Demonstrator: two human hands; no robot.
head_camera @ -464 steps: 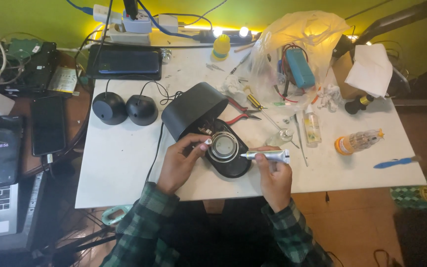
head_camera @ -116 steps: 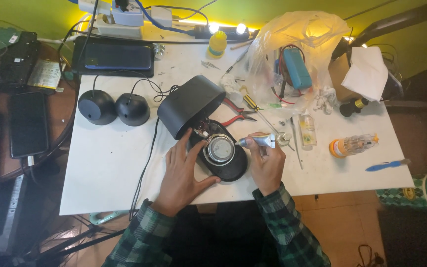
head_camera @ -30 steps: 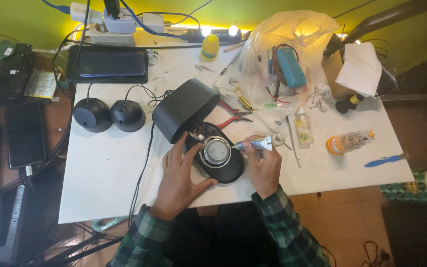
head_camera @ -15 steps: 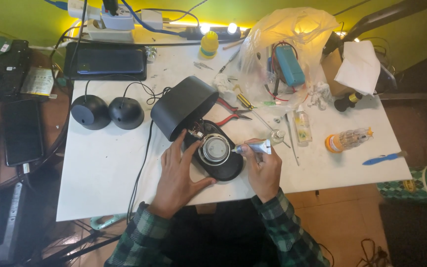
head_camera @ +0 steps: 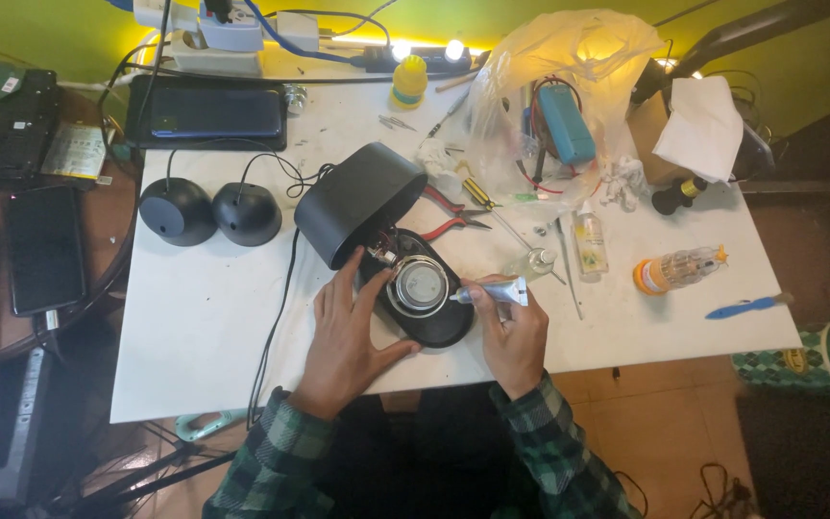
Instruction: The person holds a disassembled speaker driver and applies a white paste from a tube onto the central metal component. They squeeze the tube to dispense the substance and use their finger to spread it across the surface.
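Observation:
A black oval speaker panel (head_camera: 444, 327) lies near the front edge of the white table (head_camera: 194, 336), with a round silver speaker driver (head_camera: 419, 286) mounted on it. The black speaker housing (head_camera: 353, 200) lies tipped just behind it, joined by thin wires. My left hand (head_camera: 348, 322) rests flat on the panel's left side, fingers touching the driver's rim. My right hand (head_camera: 511, 332) grips a small silver glue tube (head_camera: 494, 291), its nozzle pointing left at the driver's right edge.
Two black dome speakers (head_camera: 208, 211) sit to the left. Red-handled pliers (head_camera: 453, 216), a screwdriver (head_camera: 480, 197), small bottles (head_camera: 586, 240), an orange-capped bottle (head_camera: 674, 269) and a blue tool (head_camera: 746, 308) lie to the right. A clear plastic bag (head_camera: 559, 96) stands behind. A phone (head_camera: 45, 250) and a laptop are at left.
Both hands stay at the speaker driver with the tube's nozzle at its right edge. The view has shifted slightly; nothing on the table has moved.

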